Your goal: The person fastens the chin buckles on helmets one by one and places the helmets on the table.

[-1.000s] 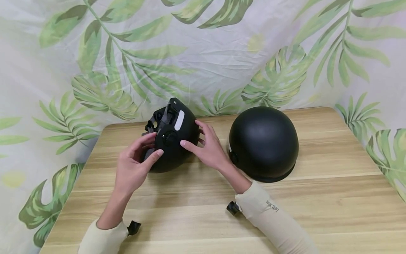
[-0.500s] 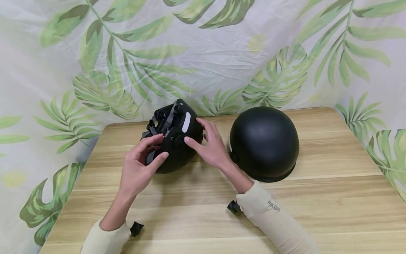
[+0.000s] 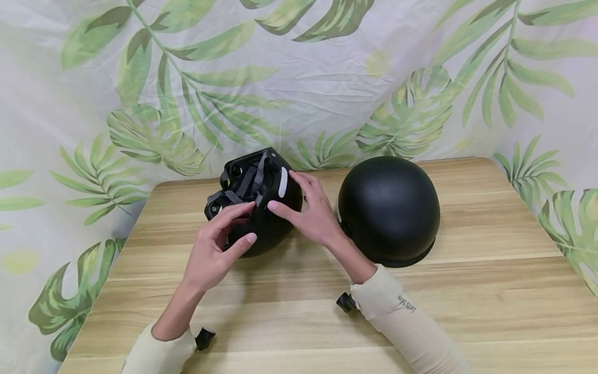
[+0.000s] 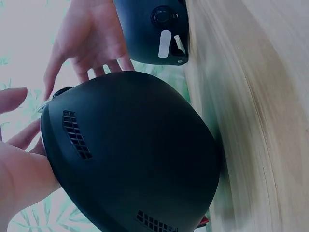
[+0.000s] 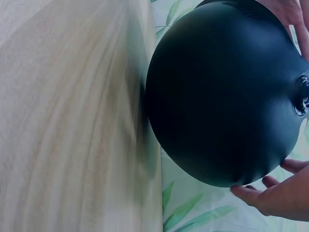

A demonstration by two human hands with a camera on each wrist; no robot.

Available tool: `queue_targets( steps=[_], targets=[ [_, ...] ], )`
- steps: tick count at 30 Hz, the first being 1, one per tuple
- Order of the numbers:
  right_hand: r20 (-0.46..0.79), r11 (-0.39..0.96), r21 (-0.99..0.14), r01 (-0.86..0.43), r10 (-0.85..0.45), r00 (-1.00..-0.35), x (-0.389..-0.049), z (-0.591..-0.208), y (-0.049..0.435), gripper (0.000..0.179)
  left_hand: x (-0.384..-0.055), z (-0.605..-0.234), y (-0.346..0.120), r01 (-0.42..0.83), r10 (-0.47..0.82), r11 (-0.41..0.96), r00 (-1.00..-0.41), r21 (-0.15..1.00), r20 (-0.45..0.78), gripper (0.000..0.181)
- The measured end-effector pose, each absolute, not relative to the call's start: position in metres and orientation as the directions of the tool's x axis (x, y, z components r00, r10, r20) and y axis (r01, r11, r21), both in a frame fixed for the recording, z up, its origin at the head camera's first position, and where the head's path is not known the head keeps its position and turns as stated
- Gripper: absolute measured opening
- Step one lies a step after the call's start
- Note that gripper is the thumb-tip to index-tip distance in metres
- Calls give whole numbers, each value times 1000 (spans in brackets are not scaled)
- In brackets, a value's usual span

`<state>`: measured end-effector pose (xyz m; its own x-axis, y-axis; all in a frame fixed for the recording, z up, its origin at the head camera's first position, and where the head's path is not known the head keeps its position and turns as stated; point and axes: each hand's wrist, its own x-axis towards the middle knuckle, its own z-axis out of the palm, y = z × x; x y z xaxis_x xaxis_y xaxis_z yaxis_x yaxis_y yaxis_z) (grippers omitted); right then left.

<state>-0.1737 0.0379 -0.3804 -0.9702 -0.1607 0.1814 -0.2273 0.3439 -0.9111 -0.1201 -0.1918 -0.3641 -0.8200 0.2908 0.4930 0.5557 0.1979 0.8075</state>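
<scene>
A matte black helmet point(image 3: 275, 228) lies tipped on its side at the table's back left, its opening facing left. Grey straps point(image 3: 259, 179) and padding show inside. My left hand point(image 3: 210, 254) holds the near rim, fingers over the edge and thumb against the outer shell. My right hand point(image 3: 317, 215) spans the right side, thumb near the rim and fingers toward the back. A white strip point(image 3: 283, 182) shows beside its fingertips. In the left wrist view, mesh vents point(image 4: 77, 135) mark the shell. The right wrist view shows my fingertips touching the smooth shell point(image 5: 217, 96).
A second black helmet point(image 3: 388, 208) stands dome up on the right, close to my right wrist. The wooden table point(image 3: 299, 322) meets a leaf-print cloth point(image 3: 322, 78) behind. Small black devices point(image 3: 205, 338) are at both sleeve cuffs.
The tilted helmet has turned and shifted slightly right, showing more of its inside. My left hand has moved right along with it. The right hand and second helmet have barely moved.
</scene>
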Motion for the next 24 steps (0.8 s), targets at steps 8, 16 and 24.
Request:
queue_targets(
  steps=[8,16,24],
  targets=[
    [86,394,-905,-162,-203,-975,-175,-380,44,105,-130,-361,-212,537,149,198,-844,820,516,48],
    [56,329,-935,-129,-222,-973,-183,-384,55,95,-159,-370,-249,380,-127,296,-894,876,431,43],
    [34,325,-939,-110,-230,-973,-190,-385,65,91,-173,-386,-271,123,-182,425,-959,897,218,55]
  ],
)
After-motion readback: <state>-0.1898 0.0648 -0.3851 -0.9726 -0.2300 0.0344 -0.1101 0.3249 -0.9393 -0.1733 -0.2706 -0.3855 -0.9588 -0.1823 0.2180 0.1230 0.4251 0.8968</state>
